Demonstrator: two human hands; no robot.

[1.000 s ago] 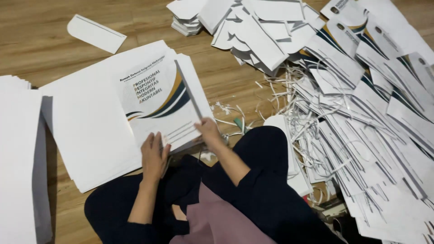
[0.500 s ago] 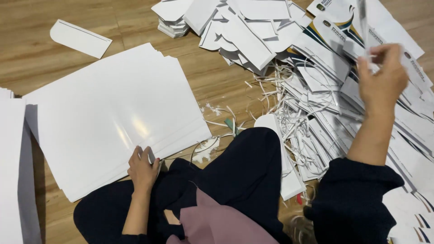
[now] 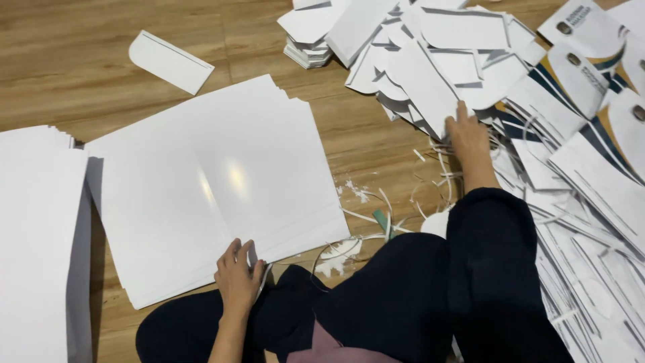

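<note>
far-left pile: a thick pile of plain white sheets [image 3: 37, 235] sits along the left edge of the wooden floor [image 3: 67, 60], nobody touching it.

big stack: fanned stack of glossy white sheets [image 3: 215, 181] lying flat on the floor just right of that pile, blank side up, its near corner pointing at the person's lap.

loose piece: one small white cutout with a rounded end [image 3: 171, 62] lies by itself on the floor beyond the stack.

left hand: left hand [image 3: 238, 275] comes up from the bottom edge, forearm pretty much straight. Fingers are loosely curled and only a bit apart, fingertips resting on the near edge of the glossy stack. It's touching, not really gripping anything.

scraps: thin white paper trimmings [image 3: 363, 215] are scattered on the floor between the stack and the knee.

right hand: right hand [image 3: 469, 134] is stretched forward over the dark trouser leg, palm down, fingers spread a little and pressed onto the heap of white die-cut pieces [image 3: 430, 74]. Can't tell if it's actually pinching one.

right side: printed cutouts with navy and gold curves [image 3: 591, 87] are piled toward the right edge.
</note>
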